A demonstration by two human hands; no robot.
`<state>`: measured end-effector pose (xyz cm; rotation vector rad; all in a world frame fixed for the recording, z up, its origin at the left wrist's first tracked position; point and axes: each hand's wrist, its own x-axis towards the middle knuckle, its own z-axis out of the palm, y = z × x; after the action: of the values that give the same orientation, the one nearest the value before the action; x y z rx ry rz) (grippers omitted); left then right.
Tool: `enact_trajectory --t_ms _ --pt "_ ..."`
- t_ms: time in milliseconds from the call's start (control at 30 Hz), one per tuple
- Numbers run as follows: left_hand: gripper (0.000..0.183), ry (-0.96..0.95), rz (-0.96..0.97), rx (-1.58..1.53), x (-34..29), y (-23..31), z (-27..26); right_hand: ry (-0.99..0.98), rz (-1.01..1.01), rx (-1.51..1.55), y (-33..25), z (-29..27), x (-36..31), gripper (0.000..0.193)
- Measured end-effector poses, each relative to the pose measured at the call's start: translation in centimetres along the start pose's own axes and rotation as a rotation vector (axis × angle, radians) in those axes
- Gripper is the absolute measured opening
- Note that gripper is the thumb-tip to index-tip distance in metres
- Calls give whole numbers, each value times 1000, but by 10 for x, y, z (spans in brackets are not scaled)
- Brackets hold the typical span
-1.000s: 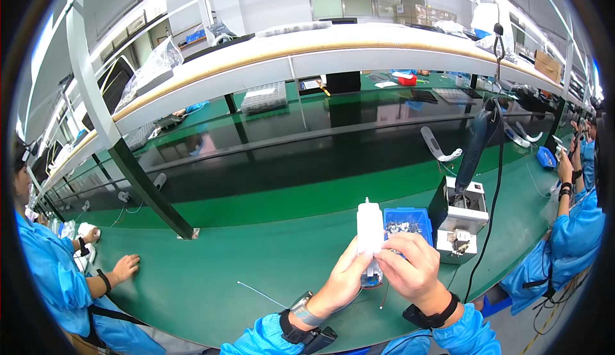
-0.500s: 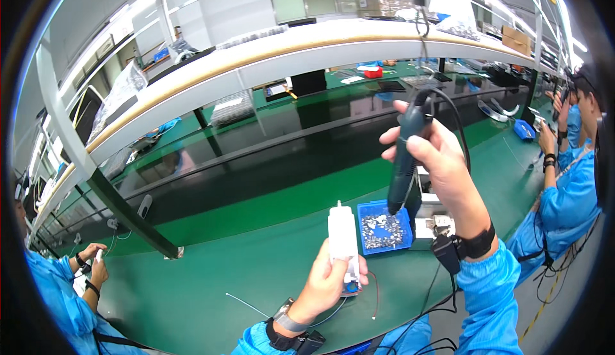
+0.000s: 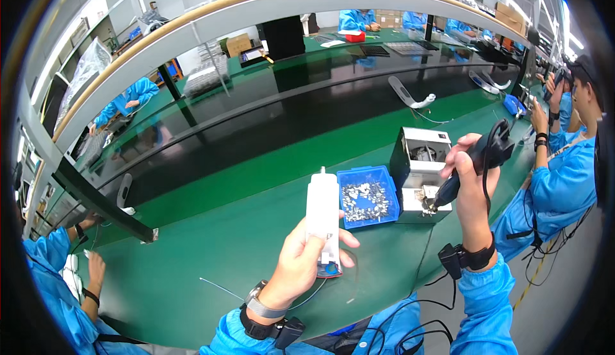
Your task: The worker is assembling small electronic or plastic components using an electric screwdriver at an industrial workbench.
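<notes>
My left hand [image 3: 296, 256] is closed around a long white plastic housing [image 3: 322, 204], held upright with a small pin at its top. Coloured wires show at its lower end, and a thin pale wire trails on the bench. In my right hand [image 3: 473, 185] is a dark corded electric screwdriver [image 3: 448, 192], tilted down to the left. Its tip is at the lower front part of a metal box-shaped screw feeder [image 3: 419, 177]; whether it touches a screw I cannot tell. Between the housing and the feeder sits a blue tray [image 3: 385, 174] of small metal screws.
Under everything lies a green bench [image 3: 211, 252], with a dark conveyor strip [image 3: 256, 118] beyond it. A shelf [image 3: 256, 4] on a slanting post [image 3: 102, 201] spans above. White curved parts [image 3: 419, 102] lie on the strip. Co-workers in blue sit left [image 3: 57, 278] and right [image 3: 564, 169].
My right hand has brought the screwdriver down and right, from above the tray to the feeder. My left hand, still holding the housing, shifted slightly left in view. The view has tilted and shifted.
</notes>
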<state>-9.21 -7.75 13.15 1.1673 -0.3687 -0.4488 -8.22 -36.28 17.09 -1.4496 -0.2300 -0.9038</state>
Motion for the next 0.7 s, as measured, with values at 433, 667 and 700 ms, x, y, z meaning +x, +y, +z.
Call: enact_trajectory --t_ms 433,667,700 --pt "45 62 104 4 5 -8 4 109 -25 32 36 -16 -17 22" --pt "46 14 40 -1 -1 -1 1 16 27 43 32 -9 -4 16" --pt "45 9 27 -6 -3 0 2 8 104 26 27 -9 -2 16"
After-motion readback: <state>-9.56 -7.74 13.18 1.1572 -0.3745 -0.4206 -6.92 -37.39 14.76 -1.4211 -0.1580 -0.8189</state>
